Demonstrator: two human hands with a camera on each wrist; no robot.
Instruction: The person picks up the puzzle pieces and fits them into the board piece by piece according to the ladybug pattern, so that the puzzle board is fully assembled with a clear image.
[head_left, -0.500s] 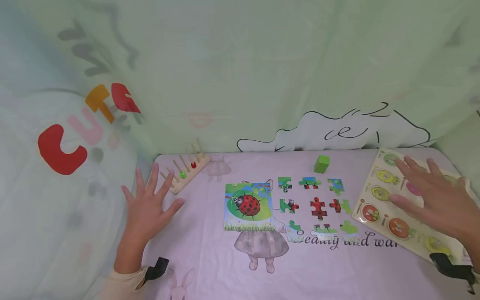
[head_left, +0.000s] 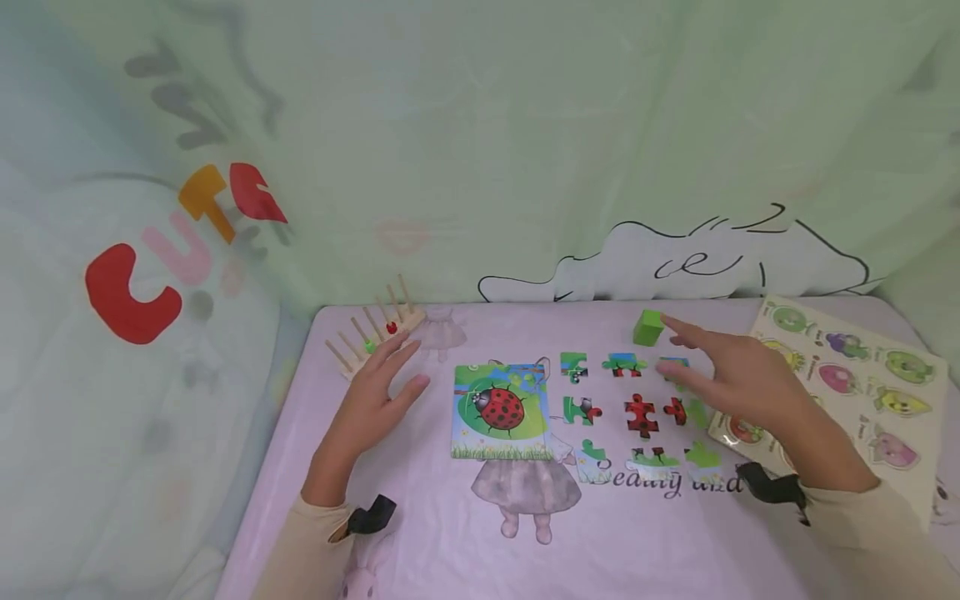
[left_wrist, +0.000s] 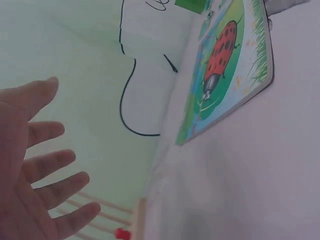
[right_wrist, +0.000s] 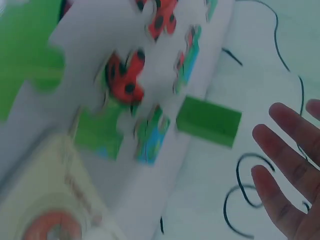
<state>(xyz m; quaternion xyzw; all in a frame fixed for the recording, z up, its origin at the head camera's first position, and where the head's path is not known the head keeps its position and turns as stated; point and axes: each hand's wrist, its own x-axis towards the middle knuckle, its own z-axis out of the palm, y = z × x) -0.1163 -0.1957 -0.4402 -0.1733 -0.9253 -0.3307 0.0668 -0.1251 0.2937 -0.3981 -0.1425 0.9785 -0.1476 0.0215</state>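
Observation:
In the head view my left hand hovers with fingers spread, between the wooden peg rack and the ladybug picture board. Nothing is in its palm, as the left wrist view also shows. My right hand reaches in over the right column of ladybug jigsaw pieces, fingers straight and holding nothing. Its fingertips overlap the edge of a green block in the head view. From the right wrist, a gap shows between that block and the fingers.
A fruit puzzle board lies slanted at the right, partly behind my right forearm. The rack carries one green bead and one red bead. Behind the table hangs a pale green printed curtain.
Both hands have moved inward. The left hand went right, away from the table's left side; the right hand went left, from above the fruit board to beside the green block.

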